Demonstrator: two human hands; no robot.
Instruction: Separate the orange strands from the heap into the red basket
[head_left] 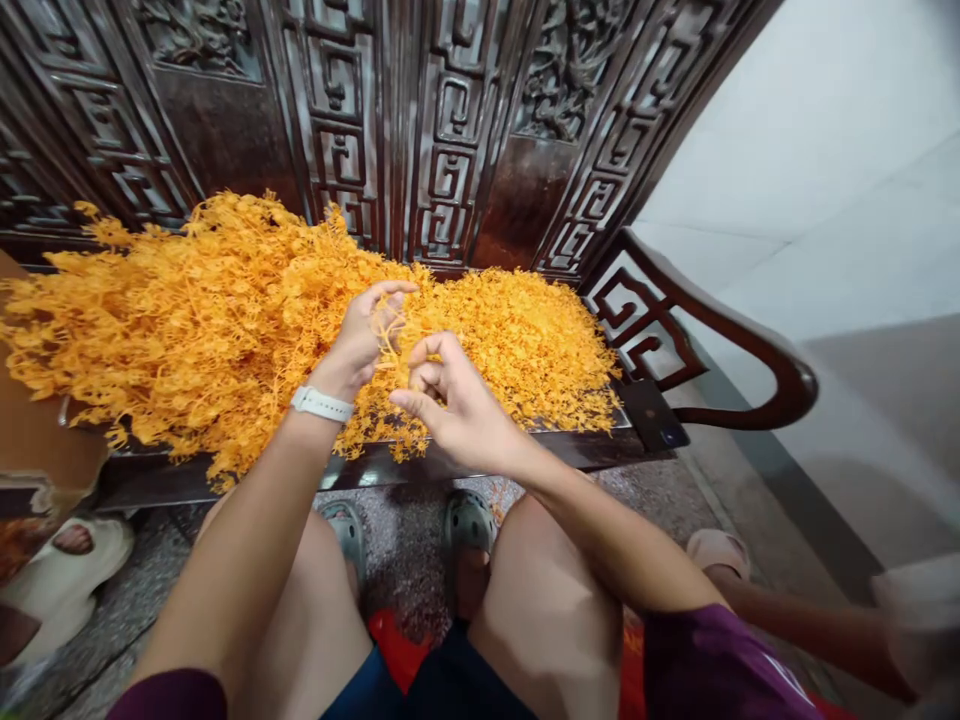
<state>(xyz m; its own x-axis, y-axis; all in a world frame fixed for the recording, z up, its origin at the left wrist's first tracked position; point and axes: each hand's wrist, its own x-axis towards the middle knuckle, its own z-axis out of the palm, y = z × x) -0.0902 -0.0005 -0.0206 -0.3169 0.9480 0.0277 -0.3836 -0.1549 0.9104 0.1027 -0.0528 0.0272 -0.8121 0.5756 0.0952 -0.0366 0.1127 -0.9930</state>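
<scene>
A large heap of orange-yellow artificial flower sprigs (195, 320) covers the left and middle of a dark wooden bench (375, 468). To its right lies a flatter pile of small loose orange pieces (525, 340). My left hand (364, 335), with a pale watch strap on the wrist, has curled fingers around a thin branched orange sprig (390, 345). Close by on the right is my right hand (454, 400), its thumb and fingers bent near the sprig's side; whether it pinches a piece is too small to tell.
The carved bench back (337, 90) rises behind the heap, and a curved armrest (780, 395) stands at right. A dark phone (656, 415) lies at the bench corner. A cardboard box (45, 430) is at left. Other people's feet show at both sides.
</scene>
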